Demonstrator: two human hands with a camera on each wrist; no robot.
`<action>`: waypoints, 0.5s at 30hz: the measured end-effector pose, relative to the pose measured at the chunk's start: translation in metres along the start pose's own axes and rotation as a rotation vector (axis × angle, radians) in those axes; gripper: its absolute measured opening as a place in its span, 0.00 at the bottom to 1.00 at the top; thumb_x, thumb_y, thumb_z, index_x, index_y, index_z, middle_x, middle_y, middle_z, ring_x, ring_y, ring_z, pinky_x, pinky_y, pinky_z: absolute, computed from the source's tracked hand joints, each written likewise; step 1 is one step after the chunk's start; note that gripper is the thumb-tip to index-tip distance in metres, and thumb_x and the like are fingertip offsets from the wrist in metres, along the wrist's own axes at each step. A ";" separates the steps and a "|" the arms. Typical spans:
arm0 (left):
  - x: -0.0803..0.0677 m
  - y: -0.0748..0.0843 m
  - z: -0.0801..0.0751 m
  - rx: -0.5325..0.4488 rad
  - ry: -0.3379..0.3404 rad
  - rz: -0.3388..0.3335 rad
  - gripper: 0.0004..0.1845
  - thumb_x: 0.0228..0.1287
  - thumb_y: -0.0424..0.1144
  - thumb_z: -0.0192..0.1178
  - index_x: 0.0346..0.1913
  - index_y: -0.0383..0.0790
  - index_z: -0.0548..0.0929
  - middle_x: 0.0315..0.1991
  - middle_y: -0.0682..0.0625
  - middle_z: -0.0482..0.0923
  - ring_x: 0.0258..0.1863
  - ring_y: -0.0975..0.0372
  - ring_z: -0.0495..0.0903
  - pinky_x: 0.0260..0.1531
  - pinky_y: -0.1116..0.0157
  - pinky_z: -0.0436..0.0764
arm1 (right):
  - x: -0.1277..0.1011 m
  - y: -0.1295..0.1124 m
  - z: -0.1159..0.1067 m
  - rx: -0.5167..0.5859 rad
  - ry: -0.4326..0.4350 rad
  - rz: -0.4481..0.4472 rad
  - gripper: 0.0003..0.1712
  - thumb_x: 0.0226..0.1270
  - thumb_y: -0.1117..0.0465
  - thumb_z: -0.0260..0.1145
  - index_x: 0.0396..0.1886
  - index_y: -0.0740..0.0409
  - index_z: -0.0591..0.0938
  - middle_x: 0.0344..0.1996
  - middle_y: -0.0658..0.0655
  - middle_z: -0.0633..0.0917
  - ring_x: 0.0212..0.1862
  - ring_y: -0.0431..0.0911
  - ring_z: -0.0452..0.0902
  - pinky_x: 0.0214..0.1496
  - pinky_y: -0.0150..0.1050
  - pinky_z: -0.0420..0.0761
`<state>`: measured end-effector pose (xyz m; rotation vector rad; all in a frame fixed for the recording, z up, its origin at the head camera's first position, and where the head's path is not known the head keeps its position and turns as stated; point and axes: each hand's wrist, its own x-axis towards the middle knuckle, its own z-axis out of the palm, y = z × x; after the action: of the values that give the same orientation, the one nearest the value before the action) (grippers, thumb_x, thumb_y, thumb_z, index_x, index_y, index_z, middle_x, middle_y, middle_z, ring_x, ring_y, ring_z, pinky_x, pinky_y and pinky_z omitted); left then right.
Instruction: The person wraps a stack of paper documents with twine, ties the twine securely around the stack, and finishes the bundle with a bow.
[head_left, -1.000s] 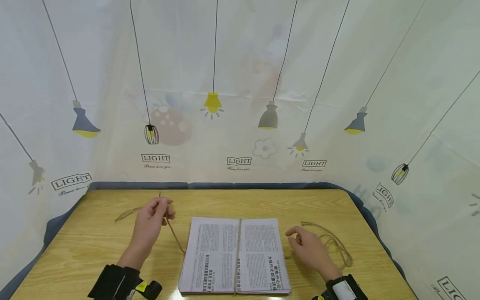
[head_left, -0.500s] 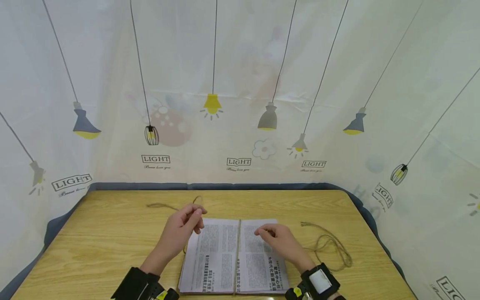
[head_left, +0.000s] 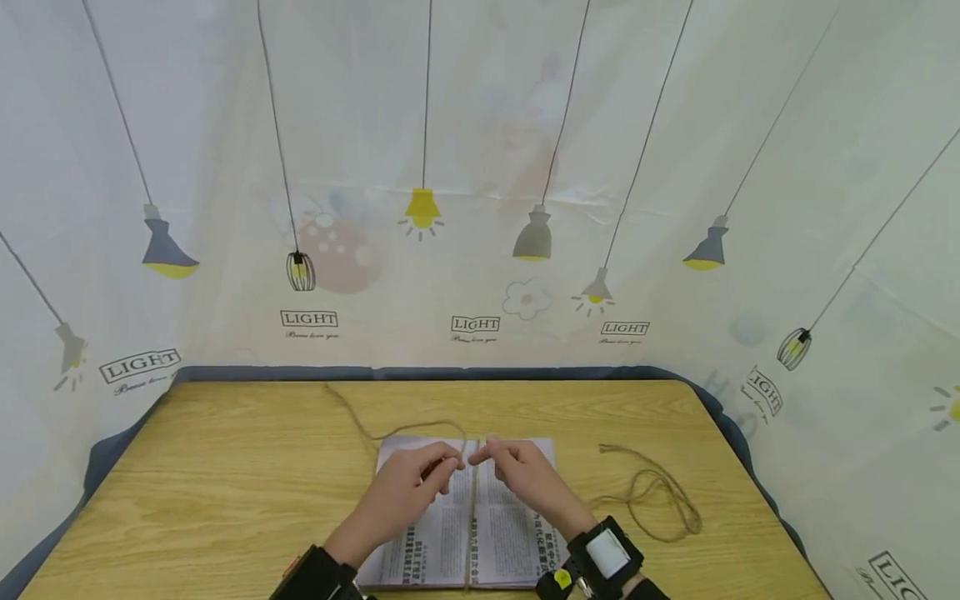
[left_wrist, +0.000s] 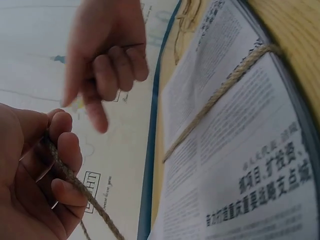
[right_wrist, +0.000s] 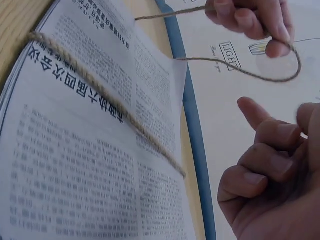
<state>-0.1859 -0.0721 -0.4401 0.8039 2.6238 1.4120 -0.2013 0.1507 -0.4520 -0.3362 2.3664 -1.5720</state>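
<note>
A flat stack of printed newspaper sheets (head_left: 438, 542) lies on the table, a jute rope (right_wrist: 115, 110) running tight over its middle. Above the stack's far part, my left hand (head_left: 412, 483) pinches a loose length of the rope (left_wrist: 95, 200) between thumb and fingertips. From that pinch the rope bends round in a loop (right_wrist: 280, 79) and trails past the stack's far left corner. Facing it, my right hand (head_left: 528, 479) holds nothing; its index finger (right_wrist: 252, 112) points out and the other fingers are loosely bent. Only a small gap separates the fingertips of both hands.
Another loose end of the rope (head_left: 692, 500) lies coiled on the table to the right of the stack. The wooden table (head_left: 187, 500) has a dark blue border (head_left: 420, 372) along its far edge, and a lamp-printed curtain (head_left: 375, 150) hangs behind.
My left hand has carried the rope from the stack's left side rightward over the sheets. My right hand has moved left from beside the coil to above the stack.
</note>
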 end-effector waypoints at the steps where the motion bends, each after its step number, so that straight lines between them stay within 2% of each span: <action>1: 0.000 0.000 0.002 0.007 -0.009 0.013 0.11 0.76 0.49 0.47 0.44 0.57 0.82 0.23 0.57 0.75 0.16 0.71 0.63 0.21 0.71 0.68 | 0.000 -0.002 0.001 0.033 -0.009 0.004 0.32 0.78 0.40 0.42 0.50 0.57 0.84 0.12 0.48 0.61 0.16 0.41 0.50 0.25 0.34 0.61; 4: -0.002 0.001 0.007 0.018 -0.033 0.047 0.10 0.76 0.47 0.49 0.43 0.56 0.82 0.22 0.59 0.74 0.16 0.73 0.62 0.22 0.72 0.67 | 0.000 -0.006 0.005 0.130 -0.026 0.012 0.34 0.78 0.38 0.41 0.50 0.59 0.84 0.11 0.47 0.60 0.15 0.41 0.48 0.23 0.32 0.59; 7: -0.003 0.002 0.011 0.036 -0.059 0.063 0.10 0.75 0.46 0.50 0.43 0.54 0.82 0.22 0.59 0.74 0.17 0.73 0.63 0.24 0.73 0.67 | 0.000 -0.008 0.007 0.202 -0.025 0.026 0.29 0.76 0.41 0.49 0.51 0.60 0.83 0.11 0.45 0.59 0.15 0.40 0.48 0.24 0.32 0.59; 11: -0.004 0.001 0.016 0.058 -0.080 0.047 0.11 0.75 0.47 0.49 0.43 0.53 0.83 0.23 0.57 0.76 0.18 0.74 0.65 0.24 0.73 0.68 | 0.000 -0.008 0.007 0.268 0.000 0.047 0.23 0.72 0.47 0.59 0.50 0.62 0.82 0.12 0.44 0.59 0.16 0.39 0.49 0.26 0.32 0.60; 15: -0.005 -0.002 0.019 0.052 -0.085 0.026 0.12 0.75 0.50 0.49 0.43 0.54 0.84 0.23 0.55 0.77 0.18 0.73 0.66 0.24 0.72 0.69 | -0.003 -0.007 0.005 0.310 0.012 0.052 0.19 0.72 0.49 0.60 0.47 0.62 0.81 0.13 0.43 0.64 0.18 0.39 0.51 0.29 0.32 0.62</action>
<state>-0.1771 -0.0608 -0.4530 0.8861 2.6050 1.2901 -0.1969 0.1450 -0.4469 -0.1957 2.0760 -1.8827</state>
